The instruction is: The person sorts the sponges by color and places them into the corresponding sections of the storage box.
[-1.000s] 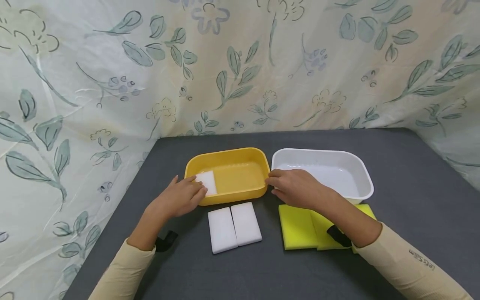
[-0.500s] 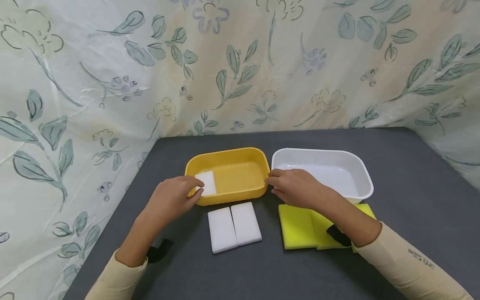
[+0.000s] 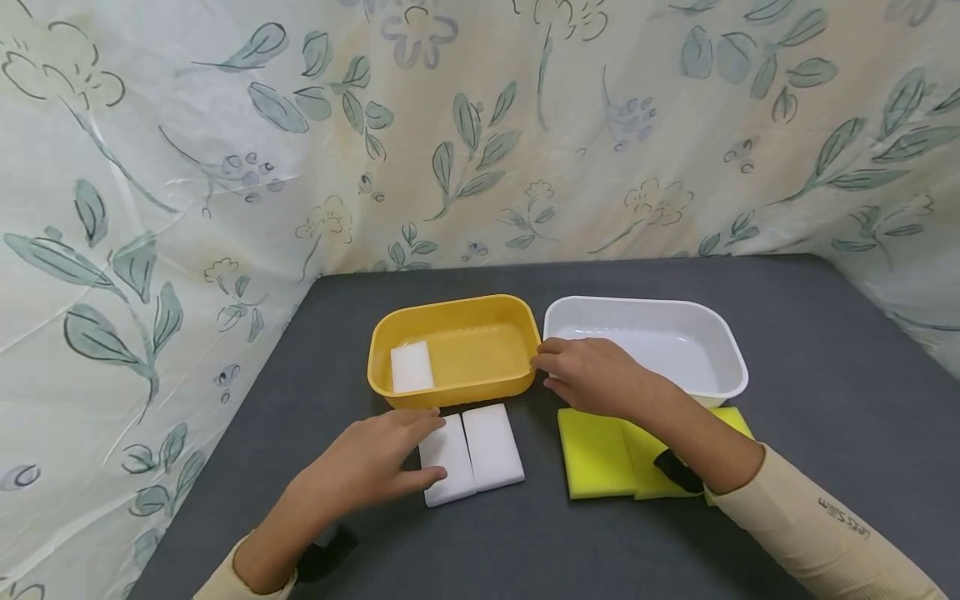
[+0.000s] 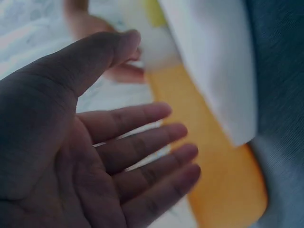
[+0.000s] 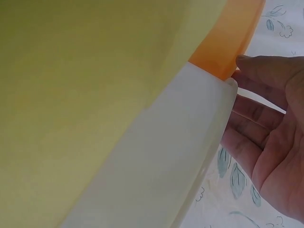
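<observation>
1. Done, as I judge: one white block (image 3: 412, 367) lies inside the yellow tray (image 3: 480, 354), at eight o'clock of its floor; this tray is at twelve o'clock from the outer white blocks (image 3: 493, 447).
2. Left, as I judge: the outer white blocks, two side by side; also the yellow blocks (image 3: 597, 458), at three o'clock from them, partly covered by the forearm, so I cannot count them; the white tray (image 3: 690, 358), at two o'clock, shows no block in its visible part; the work seems early.
3. The left hand (image 3: 375, 462) is at nine o'clock of the outer pair; fingers and thumb are wide apart, holding nothing; whether they touch the nearer block, I cannot tell.
4. The right hand (image 3: 588, 375) is where both trays meet; whether its fingers pinch a rim, I cannot tell.
</observation>
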The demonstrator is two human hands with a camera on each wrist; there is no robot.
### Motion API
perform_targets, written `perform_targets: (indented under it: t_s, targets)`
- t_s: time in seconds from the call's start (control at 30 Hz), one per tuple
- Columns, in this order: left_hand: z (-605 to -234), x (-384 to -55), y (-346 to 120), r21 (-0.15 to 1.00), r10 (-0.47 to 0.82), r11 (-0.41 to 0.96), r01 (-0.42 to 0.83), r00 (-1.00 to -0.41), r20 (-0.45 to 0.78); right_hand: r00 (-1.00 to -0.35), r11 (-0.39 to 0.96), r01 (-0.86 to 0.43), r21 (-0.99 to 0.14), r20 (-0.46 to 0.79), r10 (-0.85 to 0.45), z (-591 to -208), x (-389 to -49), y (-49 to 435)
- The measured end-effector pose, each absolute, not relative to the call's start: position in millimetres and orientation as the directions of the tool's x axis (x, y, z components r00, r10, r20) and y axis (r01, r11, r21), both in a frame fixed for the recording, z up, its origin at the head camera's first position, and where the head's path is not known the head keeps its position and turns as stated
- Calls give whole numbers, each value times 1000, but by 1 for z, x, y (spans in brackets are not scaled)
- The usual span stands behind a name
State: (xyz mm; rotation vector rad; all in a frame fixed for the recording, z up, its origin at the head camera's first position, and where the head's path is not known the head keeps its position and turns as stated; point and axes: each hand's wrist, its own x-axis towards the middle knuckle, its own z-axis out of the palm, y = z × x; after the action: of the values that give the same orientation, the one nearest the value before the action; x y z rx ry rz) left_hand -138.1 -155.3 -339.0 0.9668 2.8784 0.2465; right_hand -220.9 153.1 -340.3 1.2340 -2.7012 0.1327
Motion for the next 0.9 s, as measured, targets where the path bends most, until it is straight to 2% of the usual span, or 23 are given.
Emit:
perform_targets:
  t_s: [0.13,0.23,0.63,0.9]
  targets:
    - [-348,-138,-151,202,573,816,541,-804,-159,-642,652,-758,-12,190,-743,-340,-219,152]
    - [-354,-138,-149,214,567,821,529,-798,-201,-645,654,-757,-16,187,-741,-340,-218,151]
    - [-363,-137,-141,188,572,817,545,-806,-151,-641,651,-759,-6,182,-746,-338,-214,153]
    - [-341,-131,-142,182,547,834,522,-825,-139,-626,637,-771,-7,189,-756,-337,-211,158]
